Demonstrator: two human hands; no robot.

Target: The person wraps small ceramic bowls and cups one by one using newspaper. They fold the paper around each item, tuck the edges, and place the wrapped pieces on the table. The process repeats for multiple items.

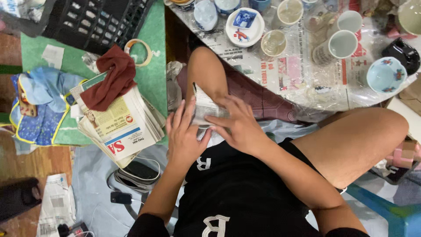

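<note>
- Both my hands, left (184,138) and right (239,127), clamp a newspaper bundle (205,107) on my lap, wrapping in hand.
- Each grip closed on paper; contents hidden.
- Next, I judge: tuck loose edges tight.

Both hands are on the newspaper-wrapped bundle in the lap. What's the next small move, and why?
Probably fold the loose top flap of the newspaper bundle down and press it flat. The left hand cups the bundle's left side and the right hand lies across its front, but the paper's upper edge stands free above the fingers, so the wrap looks unfinished.
</note>
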